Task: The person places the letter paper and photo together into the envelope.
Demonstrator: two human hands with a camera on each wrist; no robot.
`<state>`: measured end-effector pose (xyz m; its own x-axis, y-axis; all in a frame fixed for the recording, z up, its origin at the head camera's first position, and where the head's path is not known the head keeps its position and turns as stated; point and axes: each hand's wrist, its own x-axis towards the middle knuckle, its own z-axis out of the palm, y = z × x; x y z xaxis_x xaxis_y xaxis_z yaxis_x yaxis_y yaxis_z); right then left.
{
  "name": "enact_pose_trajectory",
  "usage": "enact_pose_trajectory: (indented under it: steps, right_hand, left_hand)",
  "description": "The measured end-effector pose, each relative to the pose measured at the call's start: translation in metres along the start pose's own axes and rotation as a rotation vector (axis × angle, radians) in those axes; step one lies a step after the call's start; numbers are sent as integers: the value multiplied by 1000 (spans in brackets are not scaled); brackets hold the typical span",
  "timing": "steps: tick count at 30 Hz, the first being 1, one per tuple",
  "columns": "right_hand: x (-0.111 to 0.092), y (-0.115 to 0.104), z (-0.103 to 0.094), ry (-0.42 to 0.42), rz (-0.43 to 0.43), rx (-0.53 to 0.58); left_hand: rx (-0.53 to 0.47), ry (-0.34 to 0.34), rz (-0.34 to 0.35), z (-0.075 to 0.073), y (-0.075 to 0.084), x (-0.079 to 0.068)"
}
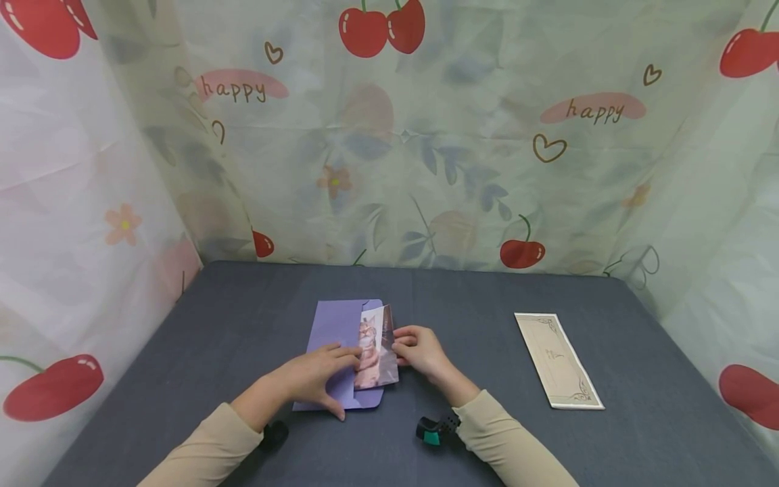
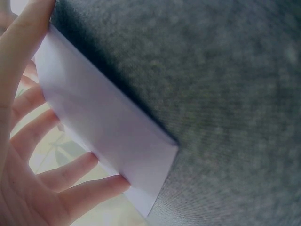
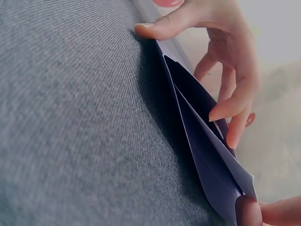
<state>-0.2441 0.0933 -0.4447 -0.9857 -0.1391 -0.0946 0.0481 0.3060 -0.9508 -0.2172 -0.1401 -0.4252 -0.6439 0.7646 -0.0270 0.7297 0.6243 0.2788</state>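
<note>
A purple envelope (image 1: 337, 318) lies flat on the table with its opening and flap towards the right. Across that opening rests a glossy pink picture card (image 1: 368, 348); its left part goes under the envelope's front. My left hand (image 1: 313, 373) presses on the envelope, fingers spread and fingertips at the card's left side, thumb by the near edge. At the card's right edge, my right hand (image 1: 421, 350) pinches it between thumb and fingers. In the right wrist view the envelope's mouth (image 3: 202, 141) gapes, with right fingertips (image 3: 248, 211) at its lower end.
Farther right on the dark grey table (image 1: 462, 311) lies a long beige card (image 1: 556, 358) with an ornate printed border. Below the right wrist sits a black device (image 1: 431, 431) with a green patch. A cherry-print curtain (image 1: 426, 149) stands behind and at both sides.
</note>
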Motion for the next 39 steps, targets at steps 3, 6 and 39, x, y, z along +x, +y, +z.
enact_pose_trajectory:
  steps: [3,6,39]
  right_hand:
    - [1,1,1,-4,0,4]
    - [2,1,3,-5,1,7]
    - [4,2,19,-32,-27,39]
  left_hand:
    - [6,-2,-6,0,0,0]
    - [13,-1,-6,0,0,0]
    - [-21,-42,-57,0,0,2]
